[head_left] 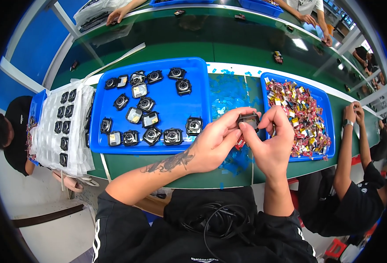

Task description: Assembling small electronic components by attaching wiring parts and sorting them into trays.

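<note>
A: Pinching w/ both — left hand and right hand closed round a small dark watch case, held above the green table.

B: Around them?

A: Blue tray of similar cases to the left, 2nd tray (colourful small parts) right beside.

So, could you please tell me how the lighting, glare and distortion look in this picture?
Head view: strong fisheye, so the green table edge bows and the corners go black; bright, even overhead light with soft shadows; ceiling lamps glare off the glossy far bench; the left hand, right hand and the small black part they hold are sharp, as is the blue tray; the rim smears.
</note>
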The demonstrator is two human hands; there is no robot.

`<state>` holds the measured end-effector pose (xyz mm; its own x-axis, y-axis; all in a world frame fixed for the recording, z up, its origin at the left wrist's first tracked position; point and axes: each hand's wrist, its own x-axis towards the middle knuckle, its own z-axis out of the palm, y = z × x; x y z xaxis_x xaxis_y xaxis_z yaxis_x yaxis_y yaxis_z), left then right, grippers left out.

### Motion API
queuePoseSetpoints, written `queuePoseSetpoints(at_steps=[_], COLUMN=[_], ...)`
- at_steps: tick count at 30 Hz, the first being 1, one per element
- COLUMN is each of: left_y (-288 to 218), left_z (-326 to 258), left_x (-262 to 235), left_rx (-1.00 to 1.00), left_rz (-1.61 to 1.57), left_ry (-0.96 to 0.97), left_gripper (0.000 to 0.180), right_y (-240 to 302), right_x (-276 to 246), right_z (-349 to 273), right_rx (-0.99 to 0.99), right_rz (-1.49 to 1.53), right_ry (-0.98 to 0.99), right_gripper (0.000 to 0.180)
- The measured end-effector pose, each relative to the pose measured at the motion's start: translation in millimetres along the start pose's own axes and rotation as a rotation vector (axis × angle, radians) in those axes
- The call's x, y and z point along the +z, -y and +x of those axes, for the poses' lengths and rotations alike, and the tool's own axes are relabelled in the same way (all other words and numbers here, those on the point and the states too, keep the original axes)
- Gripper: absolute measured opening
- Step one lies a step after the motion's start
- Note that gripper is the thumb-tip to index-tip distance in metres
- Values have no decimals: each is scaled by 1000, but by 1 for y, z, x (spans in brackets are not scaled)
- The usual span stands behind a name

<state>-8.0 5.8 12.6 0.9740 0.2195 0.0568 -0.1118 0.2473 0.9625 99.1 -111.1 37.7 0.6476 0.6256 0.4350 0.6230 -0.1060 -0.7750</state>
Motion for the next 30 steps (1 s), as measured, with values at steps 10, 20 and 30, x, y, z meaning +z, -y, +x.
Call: queuePoseSetpoints(at_steps=[10, 20, 30], left_y=[9, 3, -1], left_z=[8, 5, 3], left_x=[2, -5, -3], left_rx=[300, 386, 628], left_rz=[-108, 384, 841], left_ry=[-178, -171, -197], left_gripper=[53, 32, 38], right_y=[-6, -12, -19], right_x=[16, 1, -3], right_z=[-36, -26, -24], right_rx=[161, 265, 269], right_rz=[301, 602, 606], right_ry=[5, 71, 93], right_gripper=[35, 14, 7])
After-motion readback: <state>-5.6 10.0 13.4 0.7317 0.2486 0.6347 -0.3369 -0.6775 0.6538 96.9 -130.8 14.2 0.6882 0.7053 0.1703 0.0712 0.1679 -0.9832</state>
